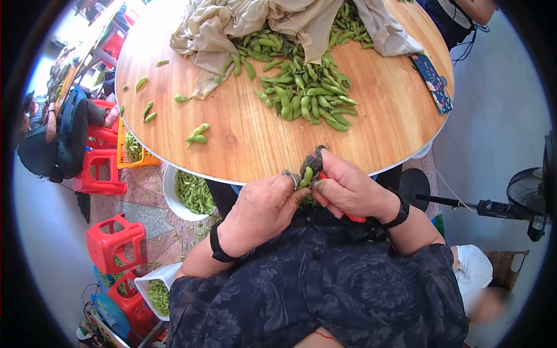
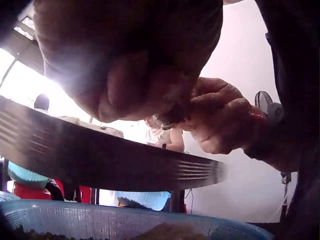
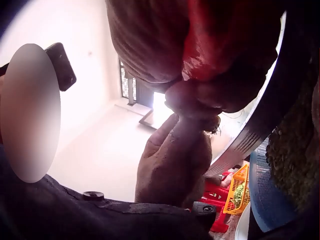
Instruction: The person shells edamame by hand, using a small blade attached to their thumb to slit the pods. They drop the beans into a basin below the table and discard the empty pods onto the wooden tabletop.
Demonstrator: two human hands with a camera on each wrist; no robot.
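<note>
In the head view, my left hand point(image 1: 261, 200) pinches a green soybean pod point(image 1: 306, 176) between thumb and fingers at the table's near edge. A greyish band shows at its fingertips. My right hand point(image 1: 348, 184) meets it from the right and grips a red-handled tool point(image 1: 355, 218), mostly hidden in the palm. A dark, crusted piece point(image 1: 313, 160) shows by its fingertips, right over the pod. The red handle point(image 3: 202, 45) also shows in the right wrist view. Beyond the hands, a heap of soybean pods point(image 1: 307, 95) lies on the round wooden table point(image 1: 232, 153).
A beige cloth point(image 1: 249, 26) covers part of the heap. A patterned dark-blue case point(image 1: 432, 84) lies at the right edge. Left of the table stand a white bucket of pods point(image 1: 168, 188), a yellow basket point(image 1: 123, 156) and red stools point(image 1: 116, 232). A blue basket point(image 2: 100, 220) sits below the hands.
</note>
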